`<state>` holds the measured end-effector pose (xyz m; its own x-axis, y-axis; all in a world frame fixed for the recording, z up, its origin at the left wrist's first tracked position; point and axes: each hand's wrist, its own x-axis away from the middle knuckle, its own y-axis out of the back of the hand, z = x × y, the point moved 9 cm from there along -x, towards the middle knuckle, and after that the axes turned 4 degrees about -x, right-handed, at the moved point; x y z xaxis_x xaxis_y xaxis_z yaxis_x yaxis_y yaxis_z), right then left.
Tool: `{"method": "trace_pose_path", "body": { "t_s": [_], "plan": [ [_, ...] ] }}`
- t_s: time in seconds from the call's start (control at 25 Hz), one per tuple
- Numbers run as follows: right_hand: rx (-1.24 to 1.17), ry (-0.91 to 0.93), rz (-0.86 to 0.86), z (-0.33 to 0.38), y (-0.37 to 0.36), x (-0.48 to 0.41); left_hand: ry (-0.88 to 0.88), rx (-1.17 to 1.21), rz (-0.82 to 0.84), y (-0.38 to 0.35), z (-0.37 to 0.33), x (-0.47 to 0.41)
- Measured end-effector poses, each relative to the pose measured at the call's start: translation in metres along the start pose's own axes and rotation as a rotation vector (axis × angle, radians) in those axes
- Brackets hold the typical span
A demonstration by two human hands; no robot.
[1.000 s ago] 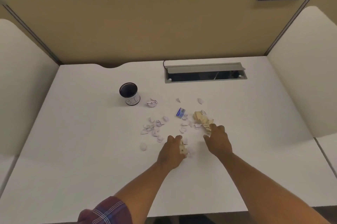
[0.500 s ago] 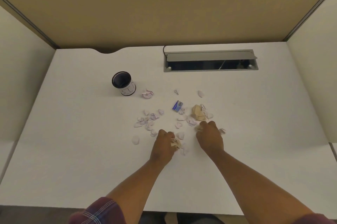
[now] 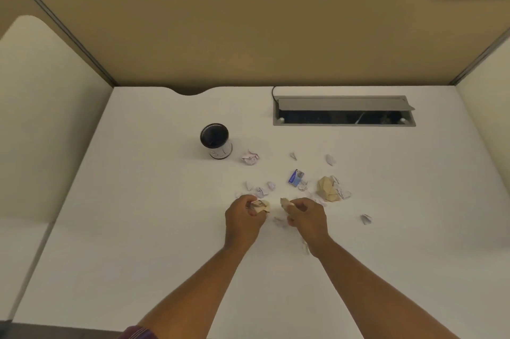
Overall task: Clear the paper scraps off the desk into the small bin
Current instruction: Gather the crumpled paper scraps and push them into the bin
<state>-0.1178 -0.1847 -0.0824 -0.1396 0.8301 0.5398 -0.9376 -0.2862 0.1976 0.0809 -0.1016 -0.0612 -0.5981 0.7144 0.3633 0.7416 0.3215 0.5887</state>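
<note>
Scraps are clenched in the fingers of both the left hand (image 3: 242,217) and right hand (image 3: 305,217), with the small bin (image 3: 216,141) lying ahead and to the left, nearer the left hand

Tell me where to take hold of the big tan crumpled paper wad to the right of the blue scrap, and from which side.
Pinch the big tan crumpled paper wad across its raised middle ridges, coming from above on its near side. It sits tall and faceted, so the fingers should find folds to bite. White scraps crowd its right edge, and the right hand, nearest it, is already closed on a tan scrap.
</note>
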Motion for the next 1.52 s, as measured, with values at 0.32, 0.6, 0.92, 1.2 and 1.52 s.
{"method": "trace_pose_path", "body": {
  "t_s": [0.32, 0.6, 0.92, 1.2, 1.52],
  "plan": [
    [-0.074, 0.145, -0.013, 0.130, -0.129, -0.036, -0.110, 0.053, -0.296, 0.143, -0.028, -0.095],
    [0.163, 0.255, -0.089, 0.198, -0.193, -0.089, -0.160, -0.057, -0.259, 0.165, -0.051, -0.182],
    [0.367, 0.348, -0.077, 0.200, -0.213, -0.113, -0.221, -0.137, -0.142, 0.146, -0.046, -0.211],
    [0.264, 0.291, -0.120, 0.173, -0.192, -0.124, -0.245, -0.199, -0.137, 0.145, -0.040, -0.207],
    [0.399, 0.339, -0.193, 0.110, -0.107, -0.091, -0.416, -0.317, -0.186, 0.115, -0.047, -0.155]
  ]
}}
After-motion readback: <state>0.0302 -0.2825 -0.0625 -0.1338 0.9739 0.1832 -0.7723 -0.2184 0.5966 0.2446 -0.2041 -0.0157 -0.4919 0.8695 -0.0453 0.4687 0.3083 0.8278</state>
